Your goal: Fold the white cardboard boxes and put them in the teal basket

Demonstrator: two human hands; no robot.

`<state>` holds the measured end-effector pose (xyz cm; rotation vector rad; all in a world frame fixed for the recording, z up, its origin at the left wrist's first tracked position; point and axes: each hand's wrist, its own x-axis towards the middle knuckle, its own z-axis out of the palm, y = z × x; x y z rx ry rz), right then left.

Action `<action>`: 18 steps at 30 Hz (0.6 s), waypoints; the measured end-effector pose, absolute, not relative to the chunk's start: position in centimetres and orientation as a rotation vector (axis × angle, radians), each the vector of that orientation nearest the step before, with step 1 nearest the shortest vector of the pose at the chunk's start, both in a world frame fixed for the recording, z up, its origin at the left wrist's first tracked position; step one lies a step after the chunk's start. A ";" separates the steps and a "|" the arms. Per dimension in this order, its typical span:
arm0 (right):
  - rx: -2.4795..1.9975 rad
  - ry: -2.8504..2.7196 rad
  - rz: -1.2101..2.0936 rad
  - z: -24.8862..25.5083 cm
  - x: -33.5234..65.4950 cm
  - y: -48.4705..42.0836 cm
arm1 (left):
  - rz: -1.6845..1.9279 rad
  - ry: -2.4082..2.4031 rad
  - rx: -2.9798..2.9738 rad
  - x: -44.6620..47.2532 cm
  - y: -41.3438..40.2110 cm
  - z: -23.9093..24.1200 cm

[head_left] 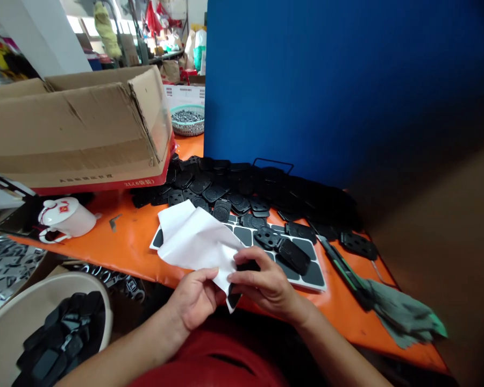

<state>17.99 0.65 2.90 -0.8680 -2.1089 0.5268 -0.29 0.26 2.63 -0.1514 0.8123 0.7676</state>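
Observation:
A bent white sheet (197,239), with a dark patch at its lower corner, is held near the table's front edge. My left hand (197,298) is closed on that lower end, thumb on top. At the same corner, my right hand (270,282) has its fingers curled round a black adhesive pad (248,265), partly hidden by them. Underneath lies a stack of white backing sheets (320,283) bearing rounded black pads. A black plastic part (293,257) with a holed end rests on this stack.
Many black plastic parts (242,185) are heaped along the back below a blue panel (286,80). A cardboard box (72,129) and lidded white mug (70,217) stand left. A utility knife (342,269) and grey-green cloth (403,312) lie right. A beige tub (108,306) sits lower left.

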 end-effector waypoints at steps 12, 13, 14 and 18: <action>-0.858 -1.958 0.508 2.5 17.8 -0.5 | 0.781 0.808 -0.170 -0.3 0.1 4.1; -0.857 -1.954 0.506 2.5 17.8 -0.6 | 0.785 0.811 -0.176 -0.3 0.0 4.0; -0.858 -1.949 0.506 2.5 17.8 -0.6 | 0.787 0.813 -0.179 -0.3 0.0 4.0; -0.884 -1.955 0.595 2.6 17.9 -0.5 | 0.798 0.807 -0.149 -0.3 0.0 3.9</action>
